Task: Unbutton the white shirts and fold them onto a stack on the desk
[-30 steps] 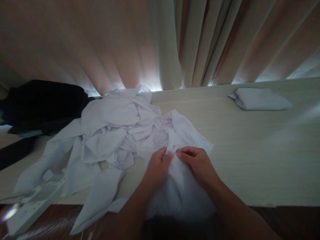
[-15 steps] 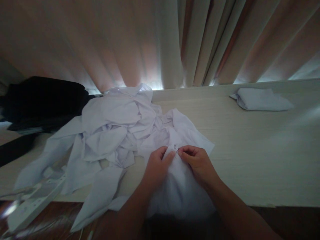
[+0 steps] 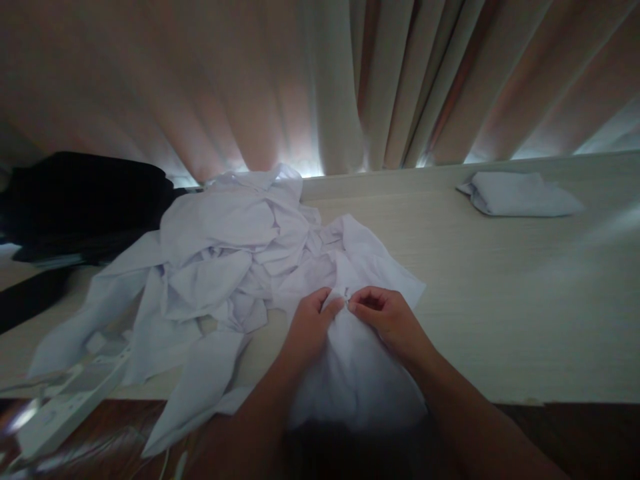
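Black pile (image 3: 83, 200), far left. Power strip (image 3: 70, 407) at the front edge of the ledge (image 3: 525, 313). White pile (image 3: 220, 223) beside both, one sleeve overhanging. Left hand (image 3: 310, 323) pinches garment (image 3: 353, 360), centre, which reaches past that edge. Right hand (image 3: 393, 320) pinches it too, fingertips narrow. Rightward, room for moving; bundle (image 3: 523, 195) near back edge.

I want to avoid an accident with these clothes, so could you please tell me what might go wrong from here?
1. The left hand and right hand pinch only a small part of the white garment, so the cloth might slip from the fingertips.
2. That garment lies against the loose white pile; pulling it could drag other pieces along.
3. The power strip juts over the edge beside loose cloth, which could perhaps snag it.
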Available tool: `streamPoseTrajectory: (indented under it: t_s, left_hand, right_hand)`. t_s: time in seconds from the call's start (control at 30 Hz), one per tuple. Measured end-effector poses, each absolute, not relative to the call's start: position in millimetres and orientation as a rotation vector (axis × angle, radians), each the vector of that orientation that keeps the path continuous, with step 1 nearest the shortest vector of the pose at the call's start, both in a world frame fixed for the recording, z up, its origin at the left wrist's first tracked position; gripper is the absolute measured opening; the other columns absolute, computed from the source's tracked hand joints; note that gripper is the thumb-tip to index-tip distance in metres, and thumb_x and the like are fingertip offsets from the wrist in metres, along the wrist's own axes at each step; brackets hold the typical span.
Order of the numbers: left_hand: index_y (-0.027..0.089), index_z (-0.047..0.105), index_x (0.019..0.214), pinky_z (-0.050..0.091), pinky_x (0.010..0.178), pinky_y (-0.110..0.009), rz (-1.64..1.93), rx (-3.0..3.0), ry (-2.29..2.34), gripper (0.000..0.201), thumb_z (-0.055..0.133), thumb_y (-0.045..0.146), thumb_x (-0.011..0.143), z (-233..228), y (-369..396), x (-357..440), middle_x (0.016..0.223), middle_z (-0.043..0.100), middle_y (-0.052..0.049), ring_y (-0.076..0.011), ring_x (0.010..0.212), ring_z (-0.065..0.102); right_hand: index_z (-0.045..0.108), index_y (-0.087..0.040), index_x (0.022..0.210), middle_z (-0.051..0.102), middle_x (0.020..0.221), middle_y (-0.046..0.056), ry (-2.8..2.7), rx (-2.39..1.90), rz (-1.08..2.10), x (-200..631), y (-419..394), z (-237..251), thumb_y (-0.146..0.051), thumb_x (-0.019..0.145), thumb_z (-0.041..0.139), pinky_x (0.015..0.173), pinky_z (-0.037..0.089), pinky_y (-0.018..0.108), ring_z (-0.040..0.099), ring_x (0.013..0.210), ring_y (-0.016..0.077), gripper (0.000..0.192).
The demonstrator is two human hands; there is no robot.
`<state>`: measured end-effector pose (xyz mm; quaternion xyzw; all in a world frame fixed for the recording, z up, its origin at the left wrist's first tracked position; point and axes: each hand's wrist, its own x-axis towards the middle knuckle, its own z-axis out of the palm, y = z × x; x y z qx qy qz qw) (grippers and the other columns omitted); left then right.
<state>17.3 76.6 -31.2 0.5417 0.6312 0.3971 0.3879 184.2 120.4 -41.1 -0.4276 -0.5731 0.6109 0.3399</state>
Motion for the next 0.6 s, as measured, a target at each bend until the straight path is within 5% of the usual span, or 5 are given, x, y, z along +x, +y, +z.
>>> streamPoseTrajectory:
  t_s: [0.33,0.6]
  left_hand:
    - [0.016,0.069,0.074,0.036,0.059,-0.024,1.024,1.441,1.804,0.03,0.055,0.036,0.091,-30.8,68.4,31.1,0.064,0.061,0.002,-0.0146,0.064,0.052]
    - [0.015,0.075,0.087,0.044,0.066,-0.025,0.985,1.373,1.666,0.016,0.064,0.025,0.082,-19.3,68.4,28.9,0.078,0.072,-0.001,-0.0181,0.075,0.062]
  right_hand:
    - [0.063,-0.02,0.08,0.065,0.076,0.001,-1.601,-1.144,1.337,178.2,120.8,-46.0,-0.021,0.077,0.066,0.069,0.047,0.028,0.06,0.071,0.0152,0.005]
    - [0.063,-0.02,0.078,0.067,0.076,0.002,-1.563,-1.145,1.396,181.2,121.4,-44.0,-0.021,0.074,0.067,0.071,0.05,0.03,0.063,0.073,0.0166,0.006]
